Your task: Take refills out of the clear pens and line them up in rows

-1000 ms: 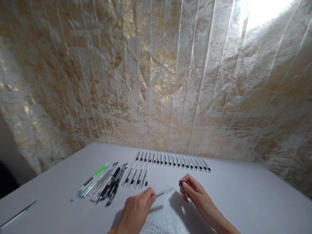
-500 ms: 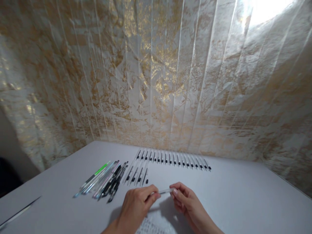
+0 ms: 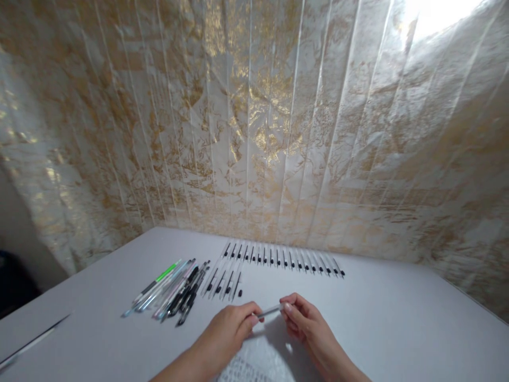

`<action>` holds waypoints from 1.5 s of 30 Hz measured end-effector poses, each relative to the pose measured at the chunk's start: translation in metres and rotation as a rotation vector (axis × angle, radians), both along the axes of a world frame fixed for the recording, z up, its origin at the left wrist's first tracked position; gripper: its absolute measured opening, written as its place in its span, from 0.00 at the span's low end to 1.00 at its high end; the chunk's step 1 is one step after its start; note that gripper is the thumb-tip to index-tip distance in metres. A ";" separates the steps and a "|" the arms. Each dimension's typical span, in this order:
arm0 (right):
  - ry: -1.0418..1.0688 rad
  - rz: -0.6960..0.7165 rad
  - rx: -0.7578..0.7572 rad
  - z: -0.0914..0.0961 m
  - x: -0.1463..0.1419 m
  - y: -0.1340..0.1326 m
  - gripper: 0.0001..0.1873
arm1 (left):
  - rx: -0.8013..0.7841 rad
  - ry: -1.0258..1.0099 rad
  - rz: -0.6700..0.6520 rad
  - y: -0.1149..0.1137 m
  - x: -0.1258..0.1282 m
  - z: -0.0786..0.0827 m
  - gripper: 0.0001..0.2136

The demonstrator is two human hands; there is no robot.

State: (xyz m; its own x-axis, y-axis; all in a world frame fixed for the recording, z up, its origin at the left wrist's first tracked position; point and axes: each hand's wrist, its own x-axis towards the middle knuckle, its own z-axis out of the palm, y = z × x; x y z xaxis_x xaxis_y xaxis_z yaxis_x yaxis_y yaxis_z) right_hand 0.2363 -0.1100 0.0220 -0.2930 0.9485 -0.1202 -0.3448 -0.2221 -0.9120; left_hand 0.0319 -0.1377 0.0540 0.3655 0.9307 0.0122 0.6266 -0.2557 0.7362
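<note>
My left hand (image 3: 231, 329) and my right hand (image 3: 304, 321) meet over the near middle of the grey table (image 3: 397, 318). Between them they hold one clear pen (image 3: 269, 311), the left pinching its near end and the right closed on its far end. Just beyond my hands lies a short row of clear pens with black tips (image 3: 223, 282), with a small black cap (image 3: 239, 293) beside it. A long row of the same pens (image 3: 284, 261) runs along the back of the table.
A loose bundle of coloured and black pens (image 3: 170, 291) lies left of the short row. A single thin pen (image 3: 34, 342) lies near the left edge. A textured white sheet (image 3: 254, 366) is under my wrists. A gold-patterned curtain (image 3: 254, 122) hangs behind the table.
My right hand moved left from beside the pen and closed on its far end. Both hands have since drifted slightly away from me with the pen.
</note>
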 end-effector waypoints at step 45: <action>-1.390 0.161 0.629 0.016 -0.053 0.032 0.20 | 0.017 0.751 0.199 0.018 -0.005 0.000 0.16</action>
State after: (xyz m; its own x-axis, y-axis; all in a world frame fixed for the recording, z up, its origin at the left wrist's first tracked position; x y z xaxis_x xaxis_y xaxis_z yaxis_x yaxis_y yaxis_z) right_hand 0.1838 -0.0780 0.0376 -0.3929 0.9194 0.0185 0.8222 0.3602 -0.4406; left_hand 0.0272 -0.1197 0.0539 0.1078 0.9816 -0.1576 0.9912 -0.0939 0.0929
